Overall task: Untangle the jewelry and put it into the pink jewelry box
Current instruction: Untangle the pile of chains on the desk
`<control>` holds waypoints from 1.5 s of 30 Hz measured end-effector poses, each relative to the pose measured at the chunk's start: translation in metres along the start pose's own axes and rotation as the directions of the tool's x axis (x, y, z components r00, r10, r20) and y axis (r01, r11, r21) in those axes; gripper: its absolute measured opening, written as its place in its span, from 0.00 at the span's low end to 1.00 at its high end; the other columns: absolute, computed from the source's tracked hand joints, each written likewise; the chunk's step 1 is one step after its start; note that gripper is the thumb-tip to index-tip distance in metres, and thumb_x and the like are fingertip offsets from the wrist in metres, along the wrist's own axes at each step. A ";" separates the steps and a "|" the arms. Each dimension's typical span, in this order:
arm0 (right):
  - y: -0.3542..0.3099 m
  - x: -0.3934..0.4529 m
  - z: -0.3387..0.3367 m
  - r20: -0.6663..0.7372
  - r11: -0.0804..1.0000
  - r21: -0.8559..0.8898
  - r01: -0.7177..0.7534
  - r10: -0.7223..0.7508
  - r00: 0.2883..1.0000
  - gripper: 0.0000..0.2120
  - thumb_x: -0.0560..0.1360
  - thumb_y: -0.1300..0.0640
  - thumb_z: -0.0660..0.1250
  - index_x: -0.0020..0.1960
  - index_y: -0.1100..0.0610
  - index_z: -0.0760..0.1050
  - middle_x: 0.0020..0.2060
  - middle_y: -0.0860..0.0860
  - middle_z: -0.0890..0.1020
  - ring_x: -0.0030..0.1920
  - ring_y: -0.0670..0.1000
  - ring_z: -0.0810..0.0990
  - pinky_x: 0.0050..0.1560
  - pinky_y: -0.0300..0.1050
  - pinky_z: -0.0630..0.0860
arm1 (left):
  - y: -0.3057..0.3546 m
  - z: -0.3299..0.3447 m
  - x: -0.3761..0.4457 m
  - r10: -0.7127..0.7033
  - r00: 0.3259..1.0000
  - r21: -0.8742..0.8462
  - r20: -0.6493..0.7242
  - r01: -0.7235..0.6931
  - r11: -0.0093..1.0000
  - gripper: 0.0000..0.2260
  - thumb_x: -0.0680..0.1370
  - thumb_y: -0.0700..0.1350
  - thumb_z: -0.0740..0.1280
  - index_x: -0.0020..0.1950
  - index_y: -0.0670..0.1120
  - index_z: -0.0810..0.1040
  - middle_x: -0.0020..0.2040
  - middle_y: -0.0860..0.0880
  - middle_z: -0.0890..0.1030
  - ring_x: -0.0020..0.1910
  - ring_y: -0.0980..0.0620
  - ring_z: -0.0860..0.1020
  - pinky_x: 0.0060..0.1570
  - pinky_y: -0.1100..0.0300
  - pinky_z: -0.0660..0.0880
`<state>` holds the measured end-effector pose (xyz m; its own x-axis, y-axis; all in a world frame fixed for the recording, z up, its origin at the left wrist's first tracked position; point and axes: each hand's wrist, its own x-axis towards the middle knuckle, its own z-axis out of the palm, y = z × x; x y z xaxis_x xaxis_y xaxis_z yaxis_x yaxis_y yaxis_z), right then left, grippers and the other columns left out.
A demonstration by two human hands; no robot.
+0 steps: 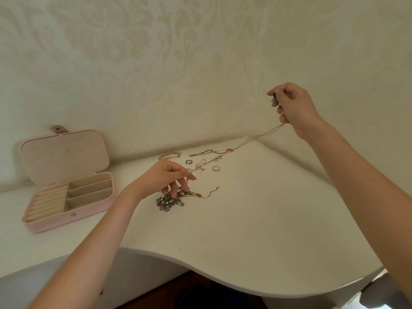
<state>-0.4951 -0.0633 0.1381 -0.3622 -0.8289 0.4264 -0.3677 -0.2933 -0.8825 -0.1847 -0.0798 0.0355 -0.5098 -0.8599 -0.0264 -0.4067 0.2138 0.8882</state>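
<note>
Early stage: pink jewelry box (48,224) open w/ compartments empty, thin chain (243,142) pinched taut between left hand (165,177) & right hand (292,108), tangled cluster (171,199) + loose rings (215,168) unsorted on table (256,219).

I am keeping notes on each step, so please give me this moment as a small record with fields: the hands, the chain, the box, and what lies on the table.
right hand: raised, grips the chain's pendant end
left hand: low, pinches the chain near the pile
chain: thin, stretched between both hands above the table
tangled pile: brooch and gold chain, under the left hand
laid-out pieces: rings and bracelets near the wall
pink jewelry box: open, compartments look empty
table: white
</note>
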 end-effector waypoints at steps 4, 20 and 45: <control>0.008 0.000 -0.001 -0.011 0.999 -0.043 -0.004 0.003 1.000 0.12 0.80 0.58 0.57 0.42 0.50 0.75 0.33 0.48 0.75 0.28 0.46 0.65 0.23 0.34 0.60 | -0.011 -0.005 -0.003 -0.006 1.000 -0.034 -0.030 0.005 0.999 0.12 0.77 0.53 0.65 0.46 0.46 0.84 0.33 0.44 0.82 0.21 0.52 0.69 0.23 0.65 0.61; 0.039 -0.003 -0.012 -0.059 0.984 -0.172 -0.036 0.026 0.998 0.09 0.80 0.58 0.57 0.48 0.54 0.76 0.35 0.47 0.78 0.26 0.47 0.68 0.21 0.34 0.59 | -0.053 -0.024 -0.001 0.165 0.846 0.534 -0.507 0.158 0.831 0.02 0.73 0.48 0.70 0.40 0.56 0.80 0.30 0.54 0.73 0.31 0.54 0.71 0.32 0.59 0.63; -0.018 -0.042 0.050 0.168 0.994 0.111 -0.006 -0.013 0.986 0.10 0.81 0.57 0.58 0.45 0.50 0.76 0.34 0.46 0.78 0.27 0.44 0.69 0.23 0.35 0.60 | -0.001 0.063 0.026 0.276 0.950 0.282 -0.143 -0.229 0.932 0.16 0.77 0.45 0.67 0.64 0.51 0.74 0.61 0.57 0.76 0.61 0.62 0.71 0.59 0.69 0.65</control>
<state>-0.4303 -0.0470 0.1258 -0.2086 -0.8931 0.3986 -0.2678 -0.3399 -0.9015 -0.2449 -0.0731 0.0046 -0.4887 -0.8244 0.2857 -0.4760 0.5263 0.7046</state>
